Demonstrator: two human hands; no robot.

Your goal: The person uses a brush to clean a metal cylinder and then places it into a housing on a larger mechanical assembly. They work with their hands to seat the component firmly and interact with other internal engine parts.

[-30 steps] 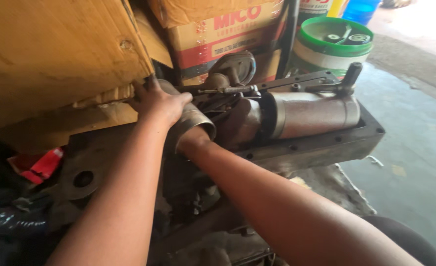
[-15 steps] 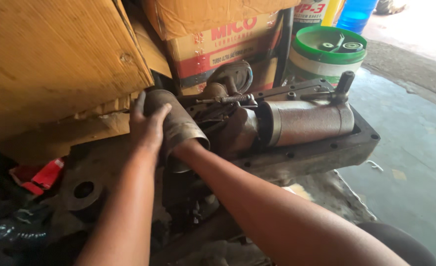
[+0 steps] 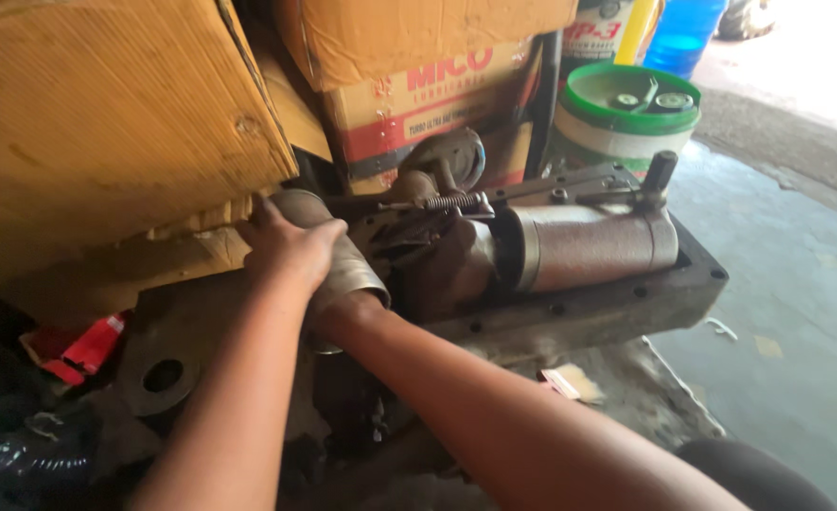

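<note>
**Both hands on a metal sleeve beside a greasy machine part**

The left hand (image 3: pixel 290 251) lies over the top of a grey metal sleeve (image 3: pixel 343 265), fingers wrapped round it in a closed grip. The right hand (image 3: pixel 328 317) is pushed into the sleeve's lower mouth and is hidden past the wrist, so its grip cannot be told. The sleeve sits tilted, its upper end toward 11 o'clock, just under the edge of a big cardboard box (image 3: pixel 106 123). At 3 o'clock of it lies a steel cylinder (image 3: pixel 589 248) with a coil spring (image 3: pixel 447 202) above, resting on a dark bolted housing (image 3: pixel 626 303). At 1 o'clock stands a green-lidded bucket (image 3: pixel 626 118). At 8 o'clock is a red scrap (image 3: pixel 82 345).
</note>
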